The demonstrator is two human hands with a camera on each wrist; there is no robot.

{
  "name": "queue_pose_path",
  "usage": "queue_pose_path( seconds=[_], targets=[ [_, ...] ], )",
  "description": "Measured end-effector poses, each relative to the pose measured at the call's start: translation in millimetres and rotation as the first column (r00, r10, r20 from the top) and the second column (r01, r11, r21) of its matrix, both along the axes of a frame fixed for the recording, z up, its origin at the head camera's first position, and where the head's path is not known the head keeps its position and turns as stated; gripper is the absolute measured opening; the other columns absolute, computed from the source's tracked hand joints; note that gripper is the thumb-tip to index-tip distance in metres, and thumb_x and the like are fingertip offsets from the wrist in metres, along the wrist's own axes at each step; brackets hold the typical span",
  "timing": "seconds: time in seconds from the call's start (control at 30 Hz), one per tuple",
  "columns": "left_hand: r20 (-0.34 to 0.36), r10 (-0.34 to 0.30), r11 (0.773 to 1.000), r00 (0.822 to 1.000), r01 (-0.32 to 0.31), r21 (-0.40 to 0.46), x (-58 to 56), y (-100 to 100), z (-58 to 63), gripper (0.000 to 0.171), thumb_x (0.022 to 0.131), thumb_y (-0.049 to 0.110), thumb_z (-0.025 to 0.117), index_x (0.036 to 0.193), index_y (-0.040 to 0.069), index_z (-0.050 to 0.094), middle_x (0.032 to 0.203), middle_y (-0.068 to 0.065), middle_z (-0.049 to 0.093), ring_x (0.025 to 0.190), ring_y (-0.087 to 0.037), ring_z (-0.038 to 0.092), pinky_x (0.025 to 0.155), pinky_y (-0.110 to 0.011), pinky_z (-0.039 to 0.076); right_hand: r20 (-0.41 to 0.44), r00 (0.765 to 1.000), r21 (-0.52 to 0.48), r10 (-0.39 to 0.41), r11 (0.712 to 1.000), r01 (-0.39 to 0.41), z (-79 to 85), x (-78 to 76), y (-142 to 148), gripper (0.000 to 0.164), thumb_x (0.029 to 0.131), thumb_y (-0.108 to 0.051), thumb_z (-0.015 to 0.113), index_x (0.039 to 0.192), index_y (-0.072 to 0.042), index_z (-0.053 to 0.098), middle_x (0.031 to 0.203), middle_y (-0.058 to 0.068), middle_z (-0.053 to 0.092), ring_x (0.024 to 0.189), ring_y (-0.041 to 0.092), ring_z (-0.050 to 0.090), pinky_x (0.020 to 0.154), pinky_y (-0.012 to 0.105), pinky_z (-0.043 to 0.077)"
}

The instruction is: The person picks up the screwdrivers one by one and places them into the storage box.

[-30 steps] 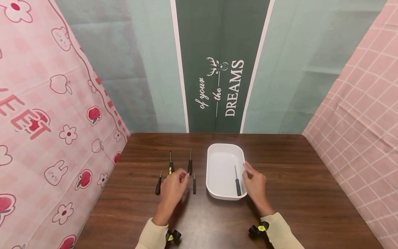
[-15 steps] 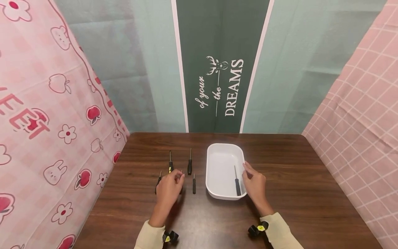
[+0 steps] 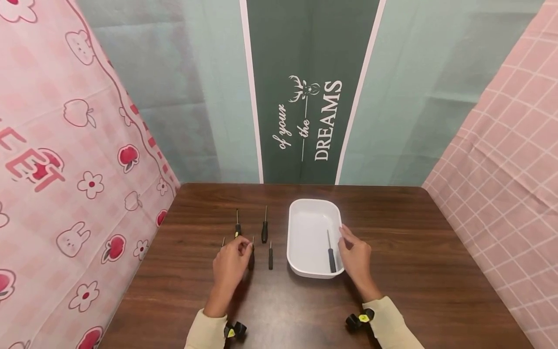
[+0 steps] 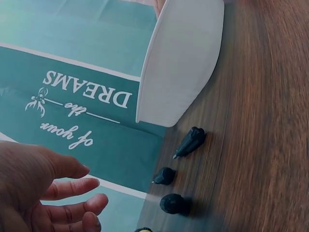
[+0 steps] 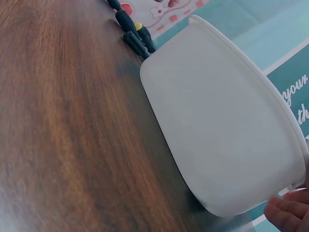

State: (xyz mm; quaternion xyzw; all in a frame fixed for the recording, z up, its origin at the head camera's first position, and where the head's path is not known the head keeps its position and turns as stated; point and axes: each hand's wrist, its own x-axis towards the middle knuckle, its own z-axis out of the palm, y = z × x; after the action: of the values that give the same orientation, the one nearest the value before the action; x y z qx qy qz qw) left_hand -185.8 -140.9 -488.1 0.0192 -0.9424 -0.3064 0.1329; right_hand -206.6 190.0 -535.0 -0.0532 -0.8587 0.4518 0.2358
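- White rectangular tray (image 3: pixel 308 232), round-cornered and smooth, stands on the dark wood-grain bench (image 3: pixel 405 252); its long axis runs 12 to 6 o'clock.
- Inside, towards 4 o'clock, lies a dark-handled screwdriver (image 3: pixel 332 259), slim shaft pointing just short of 12.
- At the tray's 9 o'clock, more screwdrivers: a yellow-marked black screwdriver (image 3: pixel 237 227), a long-shafted black screwdriver (image 3: pixel 264 228) and a small slim screwdriver (image 3: pixel 271 257), all tips near 12.
- Hands: the left hand (image 3: pixel 230 264) hovers over this group, fingers loosely bent, holding nothing.
- The right hand (image 3: pixel 357 257) touches the tray's 3 o'clock side; I cannot tell whether it pinches the rim.
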Motion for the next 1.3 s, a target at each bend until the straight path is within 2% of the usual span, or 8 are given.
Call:
queue_pose_path(
  seconds=[0.4,0.7,0.9,1.1,1.3],
  targets=[
    [0.026,0.054,0.998,0.998,-0.055,0.010,2.4,-19.9,-3.2,0.008,0.092,0.022,0.076,0.094,0.014,0.073,0.067,0.006,0.058,0.050,-0.012,0.043,0.046,-0.032,0.034,-0.016,1.000,0.006,-0.004,1.000,0.004,0.3,-1.3,-0.1,0.030,0.089,0.004,0.068,0.119,0.001,0.072,0.125,0.014,0.068,0.119,0.036,0.062,0.093,0.045,0.048],
    [0.067,0.102,0.995,0.993,-0.103,0.014,4.7,-32.8,-2.8,0.007,0.091,0.024,0.075,0.094,0.018,0.072,0.068,0.006,0.058,0.052,-0.014,0.047,0.047,-0.034,0.035,-0.027,1.000,0.018,-0.005,1.000,0.006,-0.7,-0.8,-0.1,0.029,0.088,0.004,0.069,0.117,0.001,0.073,0.123,0.014,0.069,0.118,0.034,0.063,0.094,0.044,0.047],
    [0.070,0.108,0.994,0.992,-0.107,-0.008,4.3,-42.7,-3.5,0.011,0.093,0.024,0.074,0.098,0.015,0.072,0.069,0.005,0.059,0.052,-0.015,0.048,0.046,-0.034,0.036,-0.021,1.000,0.008,0.017,1.000,-0.017,-1.1,-0.4,0.4,0.030,0.089,0.006,0.067,0.119,0.004,0.071,0.125,0.017,0.067,0.118,0.037,0.062,0.091,0.044,0.048],
    [0.106,0.117,0.993,0.988,-0.116,-0.015,4.3,-52.4,-2.0,0.013,0.094,0.025,0.072,0.102,0.014,0.072,0.070,0.003,0.058,0.050,-0.014,0.044,0.044,-0.032,0.033,-0.011,1.000,0.008,0.022,1.000,-0.022,-1.2,-0.3,1.0,0.031,0.090,0.006,0.067,0.120,0.003,0.071,0.127,0.017,0.067,0.119,0.038,0.061,0.091,0.045,0.048],
    [0.149,0.129,0.992,0.980,-0.129,-0.011,2.0,-59.9,-0.6,0.022,0.094,0.027,0.072,0.110,0.011,0.073,0.073,0.003,0.061,0.055,-0.017,0.049,0.047,-0.034,0.036,0.003,1.000,0.006,0.020,1.000,-0.020,-0.6,-0.3,0.8,0.031,0.090,0.005,0.067,0.121,0.002,0.070,0.127,0.016,0.067,0.120,0.037,0.061,0.092,0.045,0.048]
  ],
)
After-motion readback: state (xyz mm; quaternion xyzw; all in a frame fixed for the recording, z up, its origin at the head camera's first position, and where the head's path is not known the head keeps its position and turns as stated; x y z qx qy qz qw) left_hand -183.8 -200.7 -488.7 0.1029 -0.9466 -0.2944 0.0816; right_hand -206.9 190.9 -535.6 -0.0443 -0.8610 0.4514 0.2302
